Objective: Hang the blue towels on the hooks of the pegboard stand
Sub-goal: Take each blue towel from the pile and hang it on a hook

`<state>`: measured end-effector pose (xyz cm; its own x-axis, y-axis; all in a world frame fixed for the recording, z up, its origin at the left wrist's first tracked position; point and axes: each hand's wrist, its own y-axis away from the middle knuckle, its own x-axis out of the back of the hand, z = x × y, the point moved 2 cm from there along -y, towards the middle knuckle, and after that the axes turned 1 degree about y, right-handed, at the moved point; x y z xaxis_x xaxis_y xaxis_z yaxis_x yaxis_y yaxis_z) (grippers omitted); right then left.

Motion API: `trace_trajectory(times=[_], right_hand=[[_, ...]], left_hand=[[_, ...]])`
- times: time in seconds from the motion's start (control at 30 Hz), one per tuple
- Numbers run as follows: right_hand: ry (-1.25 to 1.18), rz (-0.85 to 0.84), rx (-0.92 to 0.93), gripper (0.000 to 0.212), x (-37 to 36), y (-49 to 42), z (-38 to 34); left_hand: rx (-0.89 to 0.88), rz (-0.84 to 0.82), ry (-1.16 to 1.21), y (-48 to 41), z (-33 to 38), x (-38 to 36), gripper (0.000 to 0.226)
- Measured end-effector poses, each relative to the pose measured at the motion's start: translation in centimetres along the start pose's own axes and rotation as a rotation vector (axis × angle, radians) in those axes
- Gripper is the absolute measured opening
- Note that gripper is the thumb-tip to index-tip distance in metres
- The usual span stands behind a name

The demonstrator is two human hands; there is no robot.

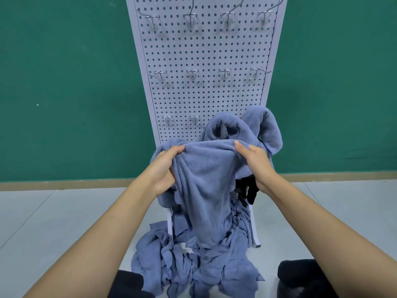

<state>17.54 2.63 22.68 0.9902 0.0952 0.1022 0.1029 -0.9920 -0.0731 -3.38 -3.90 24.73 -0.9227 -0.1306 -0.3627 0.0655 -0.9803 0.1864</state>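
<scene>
A white pegboard stand (206, 50) rises in front of me with rows of metal hooks (192, 73). I hold one blue towel (206, 179) stretched by its top edge before the board's lower part. My left hand (164, 168) grips its left end and my right hand (255, 162) grips its right end. The towel's lower part drops to a heap of blue towels (193, 261) on the floor. Another blue towel (253, 125) hangs bunched at the lower right of the board, behind my right hand.
A green wall (64, 82) stands behind the board, with a brown skirting strip (64, 184) and a grey floor (53, 222). A black thing (251, 190) hangs under my right hand. My dark-clad knees (300, 276) show at the bottom edge.
</scene>
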Motion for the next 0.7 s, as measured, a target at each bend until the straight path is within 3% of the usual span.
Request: trace_trajectory(times=[0.07, 0.17, 0.27, 0.37, 0.53, 0.7], right_hand=[[-0.028, -0.076, -0.06, 0.039, 0.7, -0.3, -0.1], [-0.071, -0.131, -0.125, 0.034, 2.0, -0.4, -0.5], [-0.092, -0.077, -0.134, 0.03, 3.2, -0.5, -0.7], [-0.21, -0.061, -0.171, 0.032, 4.2, -0.4, -0.9], [-0.308, -0.246, -0.209, 0.02, 5.3, -0.1, -1.3], [-0.327, -0.245, -0.257, 0.024, 6.5, -0.5, -1.0]], left_hand=[[0.01, 0.033, -0.063, -0.1, 0.0, 0.4, 0.031], [-0.008, 0.191, -0.379, 0.1, 0.3, 1.4, 0.023], [-0.045, 0.305, -0.601, -0.2, 0.7, 3.3, 0.031], [0.071, 0.253, -0.381, -0.1, 0.8, 4.2, 0.028], [0.151, 0.158, -0.107, -0.6, 1.0, 4.8, 0.018], [0.055, 0.222, -0.145, -0.8, 1.5, 5.9, 0.021]])
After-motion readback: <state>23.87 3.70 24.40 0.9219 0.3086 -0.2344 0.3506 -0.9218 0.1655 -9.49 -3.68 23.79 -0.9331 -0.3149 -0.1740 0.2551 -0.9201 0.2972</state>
